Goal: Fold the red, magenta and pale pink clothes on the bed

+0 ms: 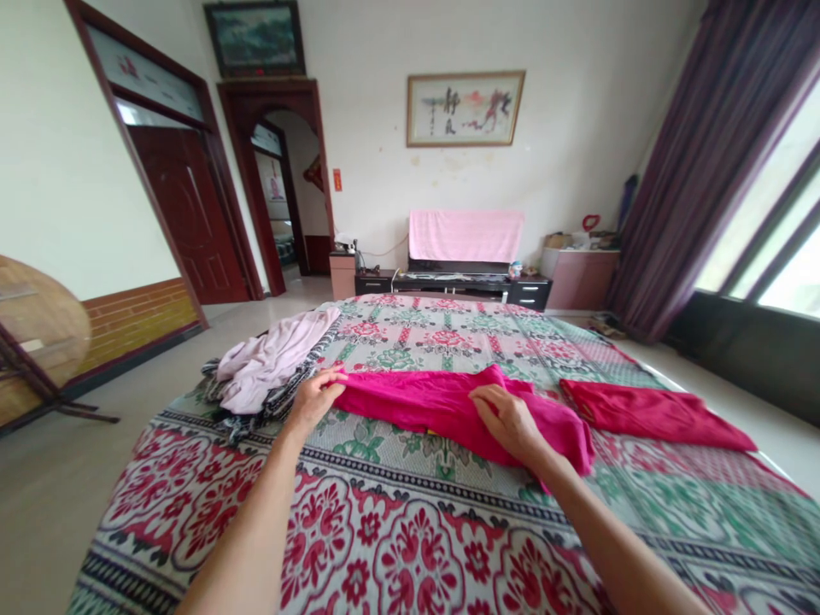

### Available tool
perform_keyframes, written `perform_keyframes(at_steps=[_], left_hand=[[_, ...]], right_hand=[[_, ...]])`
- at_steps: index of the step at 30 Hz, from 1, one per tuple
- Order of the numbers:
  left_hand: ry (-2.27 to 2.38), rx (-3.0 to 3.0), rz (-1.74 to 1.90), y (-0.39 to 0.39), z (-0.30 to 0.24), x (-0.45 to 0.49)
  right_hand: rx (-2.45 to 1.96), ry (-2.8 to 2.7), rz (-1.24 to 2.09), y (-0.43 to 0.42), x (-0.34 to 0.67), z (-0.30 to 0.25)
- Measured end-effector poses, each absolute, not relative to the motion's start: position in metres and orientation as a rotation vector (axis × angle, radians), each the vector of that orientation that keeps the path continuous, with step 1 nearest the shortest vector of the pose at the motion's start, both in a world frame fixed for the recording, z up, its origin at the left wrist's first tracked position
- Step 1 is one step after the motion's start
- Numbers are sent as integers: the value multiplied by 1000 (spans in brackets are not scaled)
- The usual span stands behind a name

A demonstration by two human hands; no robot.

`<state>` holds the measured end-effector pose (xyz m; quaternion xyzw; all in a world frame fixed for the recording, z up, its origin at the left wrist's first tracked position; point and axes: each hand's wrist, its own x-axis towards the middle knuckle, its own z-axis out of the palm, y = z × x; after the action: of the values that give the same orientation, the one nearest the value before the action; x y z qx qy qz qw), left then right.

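Observation:
A bright pink garment (410, 399) lies stretched lengthwise across the patterned bedspread (410, 547), its kind hidden by the folds. At its left end, my left hand (319, 395) pinches the cloth between thumb and fingers. My right hand (506, 418) rests over the right part with bent fingers closed on the fabric. Beyond that hand the cloth spreads out, loosely bunched, toward the right. A folded red garment (657, 413) lies flat farther right, apart from my hands.
Left of my left hand is a heap of clothes with a pale pink piece (272, 354) over black-and-white cloth (247, 424). Past the bed's far edge stands a low cabinet (529, 293) with a pink-draped screen (466, 235). A round wooden board (38, 333) leans at far left.

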<state>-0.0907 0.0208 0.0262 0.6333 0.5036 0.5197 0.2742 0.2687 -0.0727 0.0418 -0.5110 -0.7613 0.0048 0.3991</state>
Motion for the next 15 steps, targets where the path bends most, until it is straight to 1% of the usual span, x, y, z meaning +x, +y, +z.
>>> perform_keyframes(at_steps=[4,8,11,15], left_hand=[[1276,1261,1599,17,40,-91],[1279,1100,1659,15,44,-91],[1333,1077,1714,16,44,-92],[1413,1059,1771,16,46,-91]], right_hand=[[-1454,-1745,-82,-70,298,63],[-1593,-1721,-73,-75,323,75],[-1675,-1804,37,-85,331,84],[-1765,-2094,310,-99,331,96]])
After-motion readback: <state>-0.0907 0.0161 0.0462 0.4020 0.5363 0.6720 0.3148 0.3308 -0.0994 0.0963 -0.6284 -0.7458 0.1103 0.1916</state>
